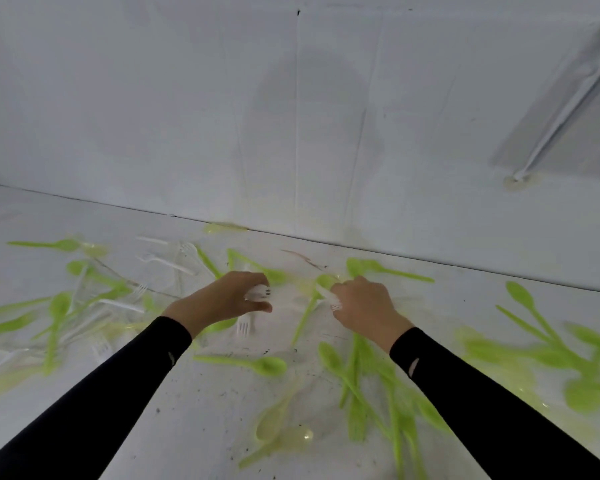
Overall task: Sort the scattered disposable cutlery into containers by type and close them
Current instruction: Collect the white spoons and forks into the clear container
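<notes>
- White forks: the left hand point(222, 299) curls round a small bunch of white forks point(258, 292). The right hand point(364, 306) grips another white piece or two, and blur hides how many.
- About six loose forks point(243, 329) lie on the bench point(205, 410), mostly to the left and between the hands.
- Green cutlery point(267, 365), mostly spoons, is strewn from left to right. There are well over a dozen pieces, thickest near right, and motion blur prevents an exact count.
- At least five pale yellow spoons point(271, 424) are scattered, two of them near centre.
- No containers are in view, so sorting looks barely begun. Nearly everything is unsorted, and closing is still to do.
- Behind the bench is a white wall point(153, 133).
</notes>
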`<state>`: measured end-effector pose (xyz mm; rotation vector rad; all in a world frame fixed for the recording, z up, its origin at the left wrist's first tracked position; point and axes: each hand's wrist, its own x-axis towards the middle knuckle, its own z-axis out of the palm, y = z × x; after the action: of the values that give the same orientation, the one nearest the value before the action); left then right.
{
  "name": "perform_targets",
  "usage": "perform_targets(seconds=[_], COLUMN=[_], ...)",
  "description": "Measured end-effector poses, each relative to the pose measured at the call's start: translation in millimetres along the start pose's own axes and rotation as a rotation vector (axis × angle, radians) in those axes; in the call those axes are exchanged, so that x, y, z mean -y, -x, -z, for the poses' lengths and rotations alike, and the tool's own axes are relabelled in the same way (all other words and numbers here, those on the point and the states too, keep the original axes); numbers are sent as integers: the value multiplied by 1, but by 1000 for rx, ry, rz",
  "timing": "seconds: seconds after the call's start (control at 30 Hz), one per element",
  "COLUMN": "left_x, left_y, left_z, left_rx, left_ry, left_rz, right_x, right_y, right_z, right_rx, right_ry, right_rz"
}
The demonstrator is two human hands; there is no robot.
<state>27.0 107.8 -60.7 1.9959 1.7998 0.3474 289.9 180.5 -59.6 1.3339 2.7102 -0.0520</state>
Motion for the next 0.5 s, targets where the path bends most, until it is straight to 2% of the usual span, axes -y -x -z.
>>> perform_targets(seconds=[0.07,0.17,0.23,0.37,0.5], left_x=[10,23,27,17,-8], left_y=[14,43,57,69,72], left_z=[-3,-7,-18,-34,-40], left_rx=[-25,46,-2,-33,-120], left_ry=[-37,-300,-403,-427,-380], left_rz=[-29,-50,-145,-168,-201], right_x=[2,3,4,3,-11], right_y=[1,6,15,50,94], right_z=[-9,-9,2,23,43], right_rx=[-7,23,93,290,320], right_ry=[89,164,134,18,-153], right_rz=[16,22,37,24,-52])
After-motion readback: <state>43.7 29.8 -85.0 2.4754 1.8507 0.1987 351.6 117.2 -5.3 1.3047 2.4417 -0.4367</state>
